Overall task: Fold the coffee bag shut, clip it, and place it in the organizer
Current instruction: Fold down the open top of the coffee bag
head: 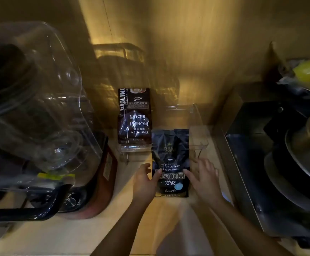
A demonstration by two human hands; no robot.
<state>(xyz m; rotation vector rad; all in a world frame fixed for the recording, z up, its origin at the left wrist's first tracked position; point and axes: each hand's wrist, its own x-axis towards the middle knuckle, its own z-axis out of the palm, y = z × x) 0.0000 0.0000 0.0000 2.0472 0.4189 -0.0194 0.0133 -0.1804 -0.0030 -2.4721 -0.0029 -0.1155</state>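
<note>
A dark blue coffee bag (170, 156) labelled Blue Mountain stands on the wooden counter, its top open and uneven. My left hand (145, 180) grips its lower left edge, thumb across the front. My right hand (203, 177) rests at the bag's lower right side with fingers spread, touching its edge. Behind stands a clear acrylic organizer (199, 145); a brown coffee bag (134, 117) stands in its left compartment, and the blue bag's top overlaps the right compartment's front. No clip is visible.
A large blender with a clear cover (39, 108) and red base fills the left. A black stove top (257, 163) with stacked pans (298, 163) sits on the right, a yellow item (309, 72) beyond it. A wooden wall stands behind.
</note>
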